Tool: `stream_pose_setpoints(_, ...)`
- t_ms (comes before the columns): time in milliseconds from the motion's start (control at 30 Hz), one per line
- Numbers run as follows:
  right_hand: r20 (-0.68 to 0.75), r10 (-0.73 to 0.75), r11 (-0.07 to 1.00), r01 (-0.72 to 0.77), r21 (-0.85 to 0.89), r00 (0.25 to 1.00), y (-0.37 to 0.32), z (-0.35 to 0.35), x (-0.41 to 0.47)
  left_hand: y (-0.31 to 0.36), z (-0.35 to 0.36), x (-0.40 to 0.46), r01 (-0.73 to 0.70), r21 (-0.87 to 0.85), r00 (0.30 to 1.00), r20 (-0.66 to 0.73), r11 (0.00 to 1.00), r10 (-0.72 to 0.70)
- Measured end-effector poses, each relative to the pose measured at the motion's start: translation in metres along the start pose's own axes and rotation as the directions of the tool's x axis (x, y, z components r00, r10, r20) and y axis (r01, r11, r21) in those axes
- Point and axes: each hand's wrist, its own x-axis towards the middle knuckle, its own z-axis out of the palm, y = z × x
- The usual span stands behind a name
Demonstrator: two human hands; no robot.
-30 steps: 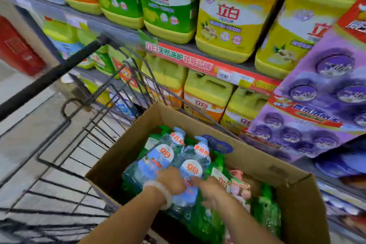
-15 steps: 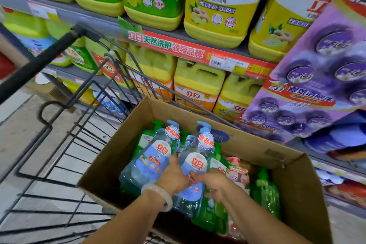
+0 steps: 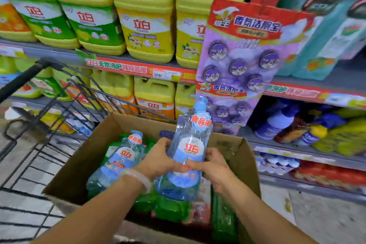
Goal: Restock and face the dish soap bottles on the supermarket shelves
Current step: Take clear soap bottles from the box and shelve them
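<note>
Clear blue pump bottle (image 3: 188, 150), seemingly full.

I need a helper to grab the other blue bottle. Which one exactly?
Look in the cardboard box in the cart. At its left side lies a clear blue pump bottle, tilted, untouched. Its neighbours are green, and its twin is held up in both hands.
</note>
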Motion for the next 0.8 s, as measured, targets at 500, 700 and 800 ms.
stream_pose_setpoints(500,-0.425,-0.378,0.912,0.411,-0.017,0.822,-0.021,-0.35,-0.195,0.164,0.339,-0.098,-0.367,-0.074,0.895,0.244,0.927,0.374)
stream_pose_setpoints(700,-0.595,-0.405,0.881,0.47,-0.05,0.695,-0.027,-0.459,-0.247,0.232,0.449,-0.122,-0.495,-0.099,0.783,0.38,0.864,0.492)
stream_pose_setpoints(800,-0.656,-0.418,0.862,0.503,-0.067,0.629,-0.033,-0.503,-0.259,0.261,0.496,-0.12,-0.518,-0.144,0.738,0.424,0.843,0.525)
